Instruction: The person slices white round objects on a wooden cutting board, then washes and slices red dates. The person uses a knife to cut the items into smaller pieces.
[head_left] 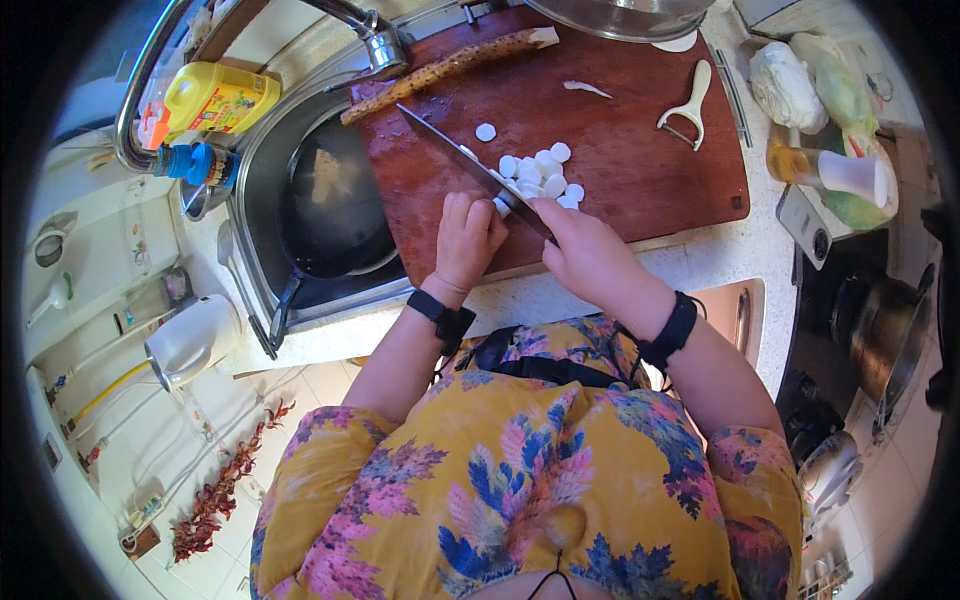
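Observation:
My right hand [592, 252] is closed round the handle of a kitchen knife [447, 143], whose long blade slants toward the far left over a dark red cutting board [640, 130]. Beside the blade, the curled fingers of my left hand [468, 238] hold the short white end of a peeled yam [502, 207]; most of that piece is hidden by hand and knife. White round yam slices [545, 172] lie heaped just beyond the blade, one slice [486, 132] apart from them. A long brown unpeeled yam [450, 75] with a pale cut tip rests along the board's far left.
A white peeler [690, 105] and a strip of peel [587, 89] lie on the board. Left is the sink [262, 165] with a dark pan [335, 205] under the tap [380, 45]. A yellow bottle [215, 97] stands behind; a phone [803, 225] and bags [788, 85] sit right.

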